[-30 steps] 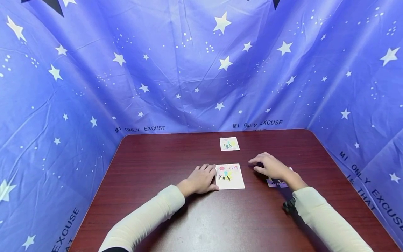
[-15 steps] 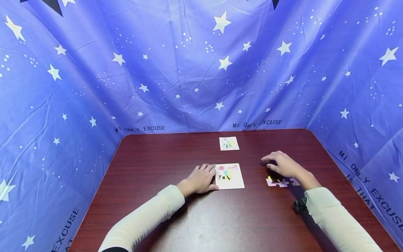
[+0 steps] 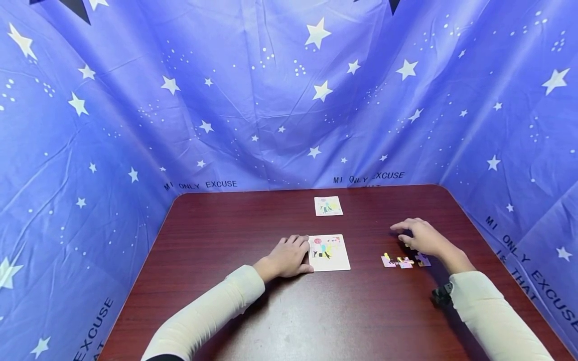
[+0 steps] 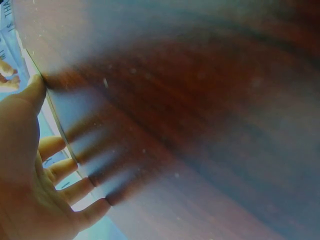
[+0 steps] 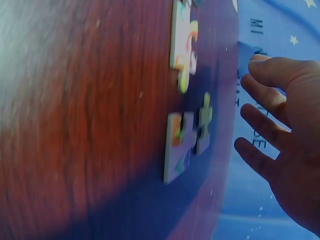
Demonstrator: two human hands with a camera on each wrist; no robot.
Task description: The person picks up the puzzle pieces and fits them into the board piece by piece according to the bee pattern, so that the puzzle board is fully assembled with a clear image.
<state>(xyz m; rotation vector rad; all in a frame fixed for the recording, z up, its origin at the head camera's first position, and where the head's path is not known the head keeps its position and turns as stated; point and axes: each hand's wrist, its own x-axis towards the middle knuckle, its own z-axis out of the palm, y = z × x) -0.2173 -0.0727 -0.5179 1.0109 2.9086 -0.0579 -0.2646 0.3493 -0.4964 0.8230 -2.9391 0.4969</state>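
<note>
My left hand [image 3: 291, 256] rests on the table at the left edge of a square white puzzle board [image 3: 341, 263] with a colourful picture. Its fingers are spread, the thumb by the near corner, and the left wrist view shows the fingertips [image 4: 102, 202] set down along a thin edge. Over the table on the right, my right hand [image 3: 422, 238] hovers with fingers loosely bent and nothing held. Below it lie several loose jigsaw pieces, among them a lilac piece [image 3: 388, 260] and an orange-and-lilac piece [image 5: 180, 145]. A narrow piece [image 5: 204, 125] lies beside that one.
A smaller square picture card [image 3: 328, 206] lies farther back, near the table's far edge. The dark red wooden table [image 3: 217, 220] is enclosed by a blue star-patterned curtain [image 3: 253, 100]. A black device [image 3: 441, 296] is strapped at my right wrist.
My right hand has moved to the right, from beside the board to above the loose pieces, uncovering some of them. My left hand and the board have stayed in place.
</note>
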